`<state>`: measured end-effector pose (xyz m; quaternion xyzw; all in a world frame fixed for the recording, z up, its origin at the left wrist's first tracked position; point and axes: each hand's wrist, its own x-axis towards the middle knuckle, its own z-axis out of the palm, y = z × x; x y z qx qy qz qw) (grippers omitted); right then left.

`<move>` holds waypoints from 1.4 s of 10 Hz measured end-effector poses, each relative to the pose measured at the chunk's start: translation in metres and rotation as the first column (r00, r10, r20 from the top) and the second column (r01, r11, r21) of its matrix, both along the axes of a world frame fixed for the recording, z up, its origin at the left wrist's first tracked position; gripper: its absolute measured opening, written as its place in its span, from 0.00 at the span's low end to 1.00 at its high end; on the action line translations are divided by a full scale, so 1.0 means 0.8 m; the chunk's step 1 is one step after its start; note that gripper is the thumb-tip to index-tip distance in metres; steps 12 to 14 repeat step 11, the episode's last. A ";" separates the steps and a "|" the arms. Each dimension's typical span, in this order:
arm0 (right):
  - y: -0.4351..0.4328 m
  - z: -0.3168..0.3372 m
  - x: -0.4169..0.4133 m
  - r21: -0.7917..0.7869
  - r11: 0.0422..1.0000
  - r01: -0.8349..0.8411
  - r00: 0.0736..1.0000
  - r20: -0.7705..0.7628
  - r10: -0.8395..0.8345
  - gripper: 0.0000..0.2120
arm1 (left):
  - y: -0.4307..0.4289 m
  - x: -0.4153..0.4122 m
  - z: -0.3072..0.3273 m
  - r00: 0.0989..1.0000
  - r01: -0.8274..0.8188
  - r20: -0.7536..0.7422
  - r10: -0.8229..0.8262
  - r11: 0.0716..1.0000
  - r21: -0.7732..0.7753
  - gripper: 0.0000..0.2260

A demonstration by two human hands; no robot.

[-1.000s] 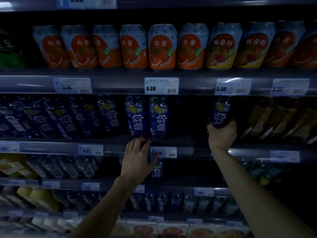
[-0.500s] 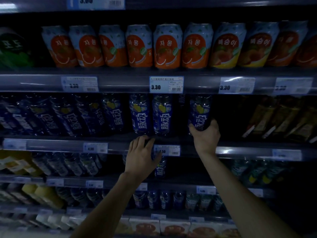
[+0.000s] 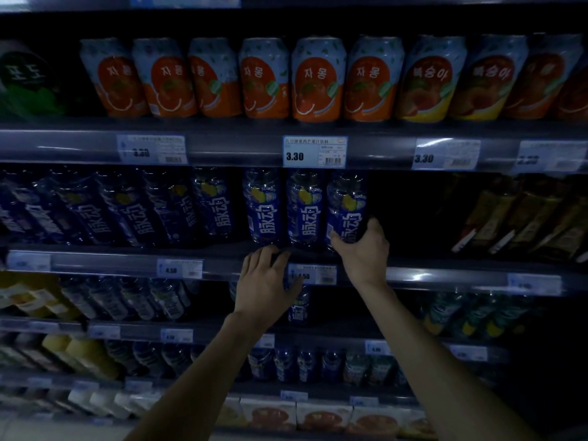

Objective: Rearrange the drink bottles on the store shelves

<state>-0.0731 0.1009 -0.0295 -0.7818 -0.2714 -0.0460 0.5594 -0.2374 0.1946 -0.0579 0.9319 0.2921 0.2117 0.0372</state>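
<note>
Sliding leftward along the shelf, the blue-labelled bottle (image 3: 345, 211) in the right hand (image 3: 362, 249) has closed the dark gap that lay between it and the row, and now stands just beside the two front bottles (image 3: 283, 208), its label slightly tilted. That hand is wrapped around its lower body, thumb on the right side and fingers (image 3: 337, 241) under the left edge. The left hand (image 3: 264, 278) lies loosely spread, grasping nothing, against the front rail of the shelf (image 3: 445, 275) over the price tag (image 3: 313, 275). Judged from its clear ribbed plastic and full look, the bottle should be fairly heavy for one hand, stiff enough not to buckle, but smooth and likely slippery on the label film. A grip low on the body, as now, gives control of the base; the narrower waist above the label would be a surer place if it must be lifted rather than slid. Neighbouring bottles could topple if nudged.
</note>
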 end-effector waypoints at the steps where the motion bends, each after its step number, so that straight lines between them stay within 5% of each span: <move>1: -0.001 0.001 -0.001 0.013 1.000 -0.019 1.000 -0.001 0.019 0.21 | 0.002 0.000 0.000 1.000 0.004 0.001 -0.004 1.000 -0.008 0.26; 7: 0.000 -0.002 0.001 0.022 0.999 -0.044 0.998 -0.033 0.045 0.22 | 0.002 0.001 -0.001 1.000 -0.010 0.013 0.010 1.000 -0.017 0.26; 11: -0.025 -0.007 -0.007 -0.010 1.000 -0.001 0.997 -0.072 0.001 0.38 | 0.001 -0.003 0.024 0.994 -0.002 0.106 0.034 0.957 -0.291 0.24; 14: -0.025 -0.007 -0.007 -0.010 1.000 -0.001 0.997 -0.072 0.001 0.38 | 0.001 -0.003 0.024 0.994 -0.002 0.106 0.034 0.957 -0.291 0.24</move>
